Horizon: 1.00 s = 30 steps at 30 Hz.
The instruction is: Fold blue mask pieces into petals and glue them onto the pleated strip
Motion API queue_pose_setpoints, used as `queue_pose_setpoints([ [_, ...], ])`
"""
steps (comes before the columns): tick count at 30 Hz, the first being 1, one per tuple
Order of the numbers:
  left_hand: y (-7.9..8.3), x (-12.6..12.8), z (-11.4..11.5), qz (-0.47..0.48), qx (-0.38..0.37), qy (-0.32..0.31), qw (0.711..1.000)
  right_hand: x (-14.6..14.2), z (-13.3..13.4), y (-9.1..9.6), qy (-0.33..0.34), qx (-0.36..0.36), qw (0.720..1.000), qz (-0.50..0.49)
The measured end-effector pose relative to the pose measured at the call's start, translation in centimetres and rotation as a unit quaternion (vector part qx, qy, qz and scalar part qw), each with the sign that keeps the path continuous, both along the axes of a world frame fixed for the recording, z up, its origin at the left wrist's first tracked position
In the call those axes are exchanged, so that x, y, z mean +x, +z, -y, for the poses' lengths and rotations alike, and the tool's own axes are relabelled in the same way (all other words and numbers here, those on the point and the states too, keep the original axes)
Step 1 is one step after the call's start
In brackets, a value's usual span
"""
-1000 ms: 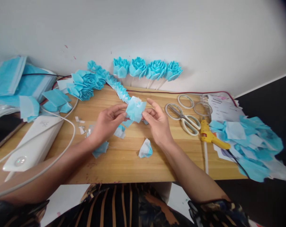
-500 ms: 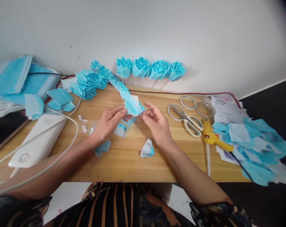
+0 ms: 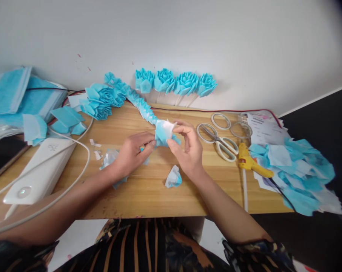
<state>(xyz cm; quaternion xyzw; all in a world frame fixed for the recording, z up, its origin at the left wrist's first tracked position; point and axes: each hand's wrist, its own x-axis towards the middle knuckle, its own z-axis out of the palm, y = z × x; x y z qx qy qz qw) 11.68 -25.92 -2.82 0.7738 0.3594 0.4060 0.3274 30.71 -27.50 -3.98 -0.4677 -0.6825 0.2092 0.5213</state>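
Observation:
Both my hands pinch a small blue and white paper piece (image 3: 163,131) just above the wooden table (image 3: 148,196). My left hand (image 3: 131,151) grips its lower left side with thumb and fingers closed. My right hand (image 3: 187,145) curls its fingers over the piece's top right. The piece sits at the near end of a chain of folded blue petals (image 3: 137,101) that runs back to the wall. A crumpled blue scrap (image 3: 173,176) lies on the table below my right hand. More blue scraps (image 3: 110,158) lie under my left wrist.
Four blue paper flowers (image 3: 175,81) lean on the wall, another flower cluster (image 3: 99,100) to their left. White scissors (image 3: 219,140), tape rings (image 3: 221,121), a yellow glue gun (image 3: 251,162) and a blue paper pile (image 3: 298,170) lie right. A white device (image 3: 40,170) with cable and blue sheets (image 3: 20,98) lie left.
The flat square piece has been folded and gathered into a smaller bunch. My right fingers went from stretched out to curled over its top; my left hand stayed on it.

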Motion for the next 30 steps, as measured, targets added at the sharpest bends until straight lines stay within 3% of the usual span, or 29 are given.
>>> queue_pose_setpoints([
  [5,-0.4,0.0,0.0,-0.007,0.024,-0.002,1.000,-0.2,0.2,-0.1,0.029,0.005,0.999,-0.033],
  [11,-0.9,0.0,0.0,-0.009,0.037,0.003,0.999,-0.2,-0.2,-0.3,0.010,0.054,0.993,-0.100],
  [14,-1.0,0.0,0.0,-0.017,0.036,0.009,0.999,-0.1,-0.3,-0.3,0.028,0.061,0.995,-0.078],
  [21,-1.0,0.0,0.1,-0.039,0.023,0.017,0.999,-0.1,-0.1,-0.1,-0.001,0.129,0.992,-0.008],
  [24,-0.9,0.1,0.1,-0.035,0.033,0.012,0.999,-0.2,-0.2,-0.1,-0.014,0.067,0.998,0.005],
  [26,-0.9,0.1,0.1,-0.041,0.039,0.012,0.998,-0.2,-0.4,-0.1,-0.002,-0.023,0.997,-0.072],
  [28,-0.9,0.1,0.1,-0.047,0.038,0.014,0.998,-0.1,-0.6,0.0,0.033,-0.133,0.971,-0.196],
  [30,-1.0,0.1,0.1,-0.049,0.031,0.013,0.998,0.0,-0.9,0.1,0.075,-0.226,0.922,-0.304],
])
